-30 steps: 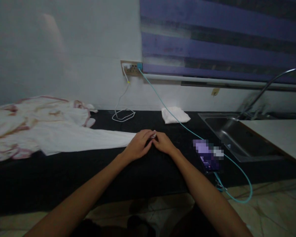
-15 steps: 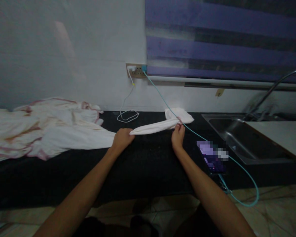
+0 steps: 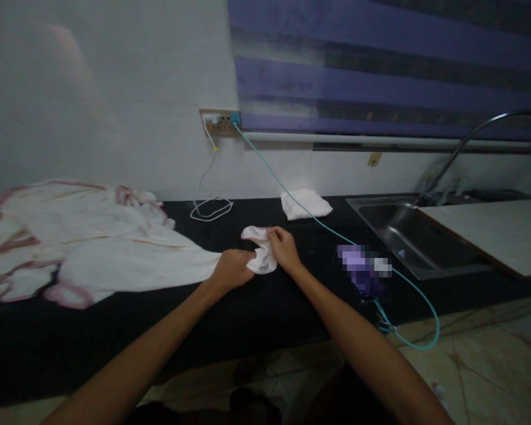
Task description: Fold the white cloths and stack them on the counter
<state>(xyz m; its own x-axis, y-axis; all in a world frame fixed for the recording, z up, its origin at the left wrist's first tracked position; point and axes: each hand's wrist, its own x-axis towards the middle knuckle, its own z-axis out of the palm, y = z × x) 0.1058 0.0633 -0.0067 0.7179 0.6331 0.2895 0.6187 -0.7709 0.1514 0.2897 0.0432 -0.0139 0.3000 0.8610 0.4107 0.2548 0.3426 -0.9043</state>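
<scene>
1. Two hands hold one cloth [image 3: 128, 260] in the head view: white, pink-edged, with brownish marks, it lies crumpled along the left of the dark counter [image 3: 92, 324], its narrow end drawn out toward the middle.
2. The left hand [image 3: 233, 267] is wrapped around that narrow end, back of the hand uppermost; a short curled flap [image 3: 264, 258] sticks out beyond it.
3. The right hand [image 3: 283, 245] pinches the flap at its edge between thumb and fingers; which fingertips bear on it is too dim to tell.
4. The step in hand looks like working the flap at the cloth's end. A next move would seem to call for a firm left hold and a right pinch squarely on the edge, lest the flap double over.
5. Toward the wall, a white bundle [image 3: 307, 206] lies beyond the right hand, apart from it; a teal cable [image 3: 274, 174] crosses its face. A white cord [image 3: 212, 215] loops behind the left hand.
6. Rightward, the phone [image 3: 358, 268], partly pixelated, and the sink [image 3: 384, 236] probably limit a wide pull.
7. The counter's front edge runs below the forearms; most room seems to lie between the hands and that edge.
</scene>
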